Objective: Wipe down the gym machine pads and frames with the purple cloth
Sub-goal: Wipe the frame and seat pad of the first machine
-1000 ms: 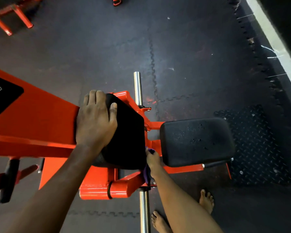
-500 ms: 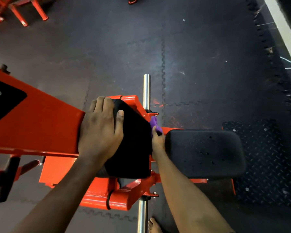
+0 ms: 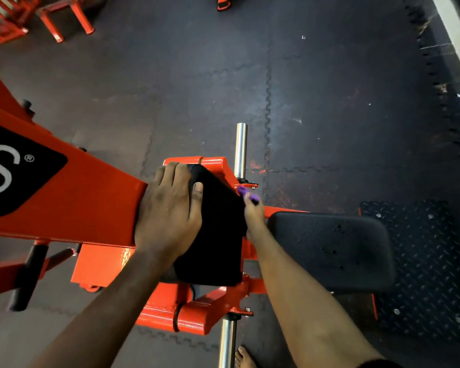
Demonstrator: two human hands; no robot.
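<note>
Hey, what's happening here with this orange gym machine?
A person is wiping the machine down. Their left hand holds the top edge of the black pad. Their right hand grips the purple cloth in the narrow gap between that pad and the seat pad, close to the orange frame. Only a bit of cloth shows.

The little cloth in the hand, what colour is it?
The cloth is purple, seen in the head view, held in the right hand.

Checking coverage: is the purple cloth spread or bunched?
Bunched: only a small wad of purple cloth shows past the right hand, beside the black pad.
</note>
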